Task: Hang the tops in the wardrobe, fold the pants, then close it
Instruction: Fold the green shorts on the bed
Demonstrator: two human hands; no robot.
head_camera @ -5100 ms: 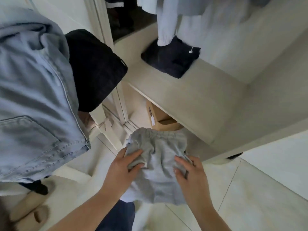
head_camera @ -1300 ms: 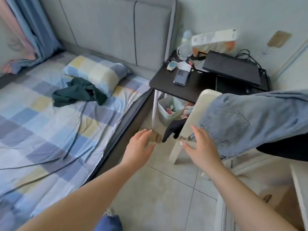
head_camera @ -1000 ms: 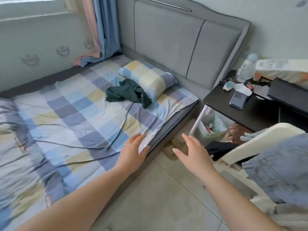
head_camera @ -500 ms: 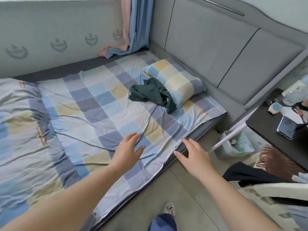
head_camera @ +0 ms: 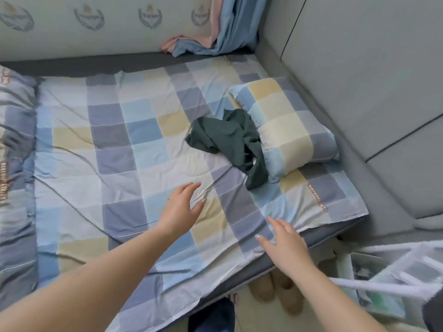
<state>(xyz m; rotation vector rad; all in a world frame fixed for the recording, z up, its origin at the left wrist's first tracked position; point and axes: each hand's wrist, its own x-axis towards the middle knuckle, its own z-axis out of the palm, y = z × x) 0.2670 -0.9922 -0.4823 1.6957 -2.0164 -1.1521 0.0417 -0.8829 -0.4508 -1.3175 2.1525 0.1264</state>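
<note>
Reaching across the bed [head_camera: 119, 149], we hold our left hand [head_camera: 182, 208] and right hand [head_camera: 284, 243] empty, fingers spread, apart, toward the crumpled green garment [head_camera: 227, 137].

Head view, downward over bed [head_camera: 124, 144].

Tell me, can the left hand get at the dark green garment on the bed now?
Probably yes: the left hand is open, and only bare checked sheet separates it from the dark green garment.
</note>
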